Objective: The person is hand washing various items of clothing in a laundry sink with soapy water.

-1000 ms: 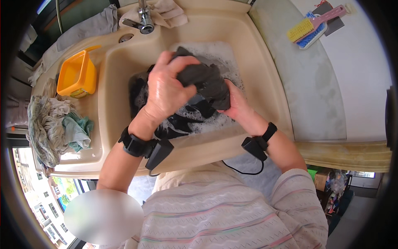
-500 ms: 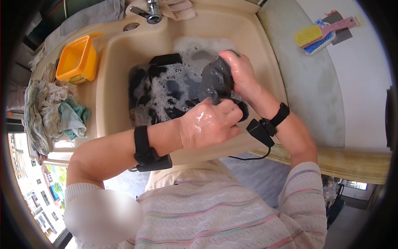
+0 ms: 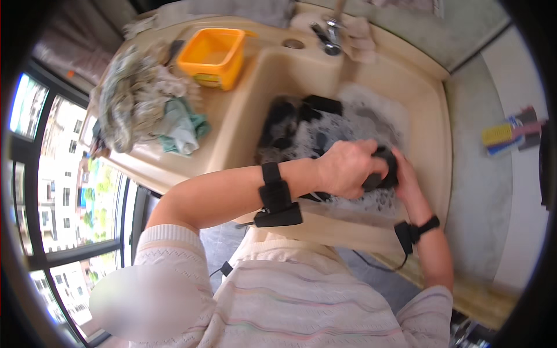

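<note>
Nearest the camera, the left forearm crosses in from 8 o'clock, a black wrist strap [image 3: 274, 188] on it, and the left hand [image 3: 347, 168] is closed over one end of a bunched dark garment [image 3: 385, 169]. The right hand [image 3: 408, 174] meets it from 4 o'clock; both hands are clamped on the same wad, knuckle to knuckle, pressed together at the near right of the sink [image 3: 432, 139]. A second ago the left hand rode high over the bundle in the middle of the basin; half a second ago it had dropped to the near rim while the right hand held the cloth farther up. Now the two have closed in on one small portion. Reads as a rubbing stroke, cloth worked against cloth, and the washing looks mid-course, not finished. The rest of the garment trails away toward 11 o'clock, lying flat and wet in the basin under soap foam [image 3: 360, 119]. Whether the fingers are wringing or only scrubbing cannot be told; the bundle hides them. Beyond, at 12 o'clock, the tap [image 3: 328, 36]. On the surface at 10 o'clock lies a heap of pale cloths [image 3: 148, 107], with an orange tub [image 3: 212, 57] behind it. Far out at 2 o'clock, a yellow scrubbing brush [image 3: 498, 134].
</note>
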The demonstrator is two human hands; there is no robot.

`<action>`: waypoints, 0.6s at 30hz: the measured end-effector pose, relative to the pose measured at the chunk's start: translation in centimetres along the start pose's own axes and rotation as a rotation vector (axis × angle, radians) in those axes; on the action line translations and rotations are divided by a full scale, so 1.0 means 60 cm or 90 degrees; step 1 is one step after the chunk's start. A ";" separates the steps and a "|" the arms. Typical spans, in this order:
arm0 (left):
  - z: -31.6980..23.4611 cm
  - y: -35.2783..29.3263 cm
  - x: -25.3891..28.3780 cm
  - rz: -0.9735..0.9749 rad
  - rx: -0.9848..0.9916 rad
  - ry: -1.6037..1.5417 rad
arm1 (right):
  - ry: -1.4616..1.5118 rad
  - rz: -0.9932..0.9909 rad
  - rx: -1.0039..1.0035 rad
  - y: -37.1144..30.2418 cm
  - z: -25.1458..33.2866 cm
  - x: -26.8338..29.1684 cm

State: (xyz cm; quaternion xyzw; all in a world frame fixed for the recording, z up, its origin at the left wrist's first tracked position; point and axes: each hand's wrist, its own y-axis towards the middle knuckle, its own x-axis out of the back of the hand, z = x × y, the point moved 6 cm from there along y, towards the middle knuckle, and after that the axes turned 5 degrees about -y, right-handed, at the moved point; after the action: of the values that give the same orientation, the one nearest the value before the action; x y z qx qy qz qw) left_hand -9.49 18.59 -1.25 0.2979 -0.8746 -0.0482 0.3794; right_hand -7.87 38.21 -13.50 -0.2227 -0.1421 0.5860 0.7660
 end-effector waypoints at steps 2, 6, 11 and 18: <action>0.018 -0.002 0.056 -0.100 0.067 -0.059 | 0.053 0.050 -0.055 -0.013 -0.026 -0.001; 0.015 -0.037 0.161 -0.201 0.162 -0.377 | -0.011 0.173 -0.087 -0.063 -0.008 -0.044; -0.051 -0.117 0.377 -0.477 0.075 -0.319 | -0.146 0.238 -0.103 -0.073 -0.010 -0.069; -0.115 -0.333 0.616 -0.848 -0.069 -0.062 | -0.173 0.204 -0.115 -0.064 -0.023 -0.042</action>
State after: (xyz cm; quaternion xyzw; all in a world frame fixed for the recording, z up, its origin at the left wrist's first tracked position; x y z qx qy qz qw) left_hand -14.81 -17.38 20.90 0.7523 -0.5163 -0.3291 0.2431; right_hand -4.68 34.74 -12.64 -0.2292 -0.2586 0.7099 0.6137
